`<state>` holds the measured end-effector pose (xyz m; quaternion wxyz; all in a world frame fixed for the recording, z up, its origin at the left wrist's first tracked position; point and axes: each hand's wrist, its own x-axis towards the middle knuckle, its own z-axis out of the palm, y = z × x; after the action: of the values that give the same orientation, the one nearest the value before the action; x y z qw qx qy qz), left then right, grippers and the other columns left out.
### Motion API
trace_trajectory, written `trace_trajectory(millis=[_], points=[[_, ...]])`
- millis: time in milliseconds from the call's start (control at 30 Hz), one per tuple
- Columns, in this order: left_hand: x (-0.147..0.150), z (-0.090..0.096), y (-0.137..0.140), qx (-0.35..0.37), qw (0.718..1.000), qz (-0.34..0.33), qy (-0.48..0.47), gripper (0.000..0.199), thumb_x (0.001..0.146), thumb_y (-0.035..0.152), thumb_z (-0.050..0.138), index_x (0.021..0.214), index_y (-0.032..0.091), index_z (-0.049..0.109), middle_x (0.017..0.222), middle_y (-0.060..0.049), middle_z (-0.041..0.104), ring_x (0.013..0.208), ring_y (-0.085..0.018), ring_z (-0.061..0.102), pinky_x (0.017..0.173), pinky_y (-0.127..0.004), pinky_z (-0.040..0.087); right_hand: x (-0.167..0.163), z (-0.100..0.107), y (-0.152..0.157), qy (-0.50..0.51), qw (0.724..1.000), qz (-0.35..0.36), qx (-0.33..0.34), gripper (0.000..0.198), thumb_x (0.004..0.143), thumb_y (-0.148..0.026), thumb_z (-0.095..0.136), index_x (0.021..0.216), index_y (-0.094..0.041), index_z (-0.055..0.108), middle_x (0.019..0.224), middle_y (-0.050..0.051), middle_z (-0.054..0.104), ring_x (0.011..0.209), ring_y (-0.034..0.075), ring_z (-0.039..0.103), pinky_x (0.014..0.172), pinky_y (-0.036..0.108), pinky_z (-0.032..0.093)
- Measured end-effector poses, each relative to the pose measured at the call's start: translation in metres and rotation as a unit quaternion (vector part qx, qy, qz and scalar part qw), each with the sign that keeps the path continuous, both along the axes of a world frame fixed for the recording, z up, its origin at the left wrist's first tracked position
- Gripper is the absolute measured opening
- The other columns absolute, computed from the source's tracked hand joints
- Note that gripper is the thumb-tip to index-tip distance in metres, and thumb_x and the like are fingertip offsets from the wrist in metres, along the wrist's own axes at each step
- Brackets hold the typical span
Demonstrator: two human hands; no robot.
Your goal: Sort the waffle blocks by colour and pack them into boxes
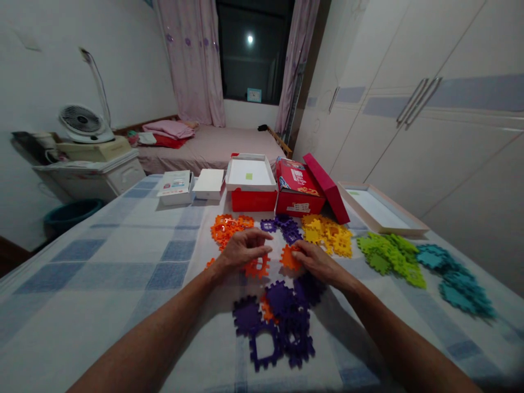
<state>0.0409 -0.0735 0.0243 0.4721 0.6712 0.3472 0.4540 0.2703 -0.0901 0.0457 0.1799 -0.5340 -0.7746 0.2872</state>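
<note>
My right hand pinches a solid orange interlocking plastic tile with notched edges. Facing it, my left hand has its thumb and index finger apart, just above an orange tile with cut-outs; whether it touches that tile I cannot tell. Nearer to me lies a loose group of purple tiles, some solid and some with window-like openings, with a bit of orange showing among them. Beyond my left hand is a heap of orange tiles. A few purple tiles lie past the gap between my hands.
Yellow tiles, green tiles and teal tiles lie in piles to the right. Along the far side stand a red box with a leaning lid, white boxes and a shallow tray. A checked cloth covers the surface.
</note>
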Motion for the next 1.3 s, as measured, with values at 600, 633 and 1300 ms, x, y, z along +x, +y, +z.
trace_trajectory(millis=[600,633,1300], points=[[-0.059,-0.016,0.044,0.204,0.855,0.421,0.223,0.024,0.08,0.024,0.05,0.096,0.016,0.066,0.101,-0.009,0.062,0.102,-0.024,0.056,0.097,-0.04,0.043,-0.095,0.013,-0.062,-0.085,0.928,0.329,0.155,0.044,0.077,-0.038,0.07,0.115,-0.02,0.057,0.117,0.009,0.058,0.109,0.025,0.049,0.093,0.042,0.038],[-0.057,-0.017,0.043,0.219,0.852,0.414,0.233,0.023,0.08,0.022,0.051,0.096,0.016,0.066,0.102,-0.009,0.061,0.102,-0.024,0.056,0.097,-0.04,0.043,-0.093,0.011,-0.066,-0.109,0.924,0.332,0.156,0.047,0.075,-0.041,0.072,0.113,-0.02,0.057,0.116,0.009,0.058,0.108,0.026,0.049,0.092,0.044,0.039],[0.008,0.001,-0.017,0.408,0.854,-0.054,0.316,0.019,0.084,0.024,0.057,0.1,0.019,0.065,0.093,-0.006,0.067,0.089,-0.018,0.058,0.079,-0.031,0.047,-0.02,0.01,0.051,0.01,0.981,-0.031,0.192,0.039,0.082,-0.027,0.062,0.118,-0.014,0.06,0.114,0.011,0.059,0.107,0.022,0.054,0.095,0.037,0.042]])
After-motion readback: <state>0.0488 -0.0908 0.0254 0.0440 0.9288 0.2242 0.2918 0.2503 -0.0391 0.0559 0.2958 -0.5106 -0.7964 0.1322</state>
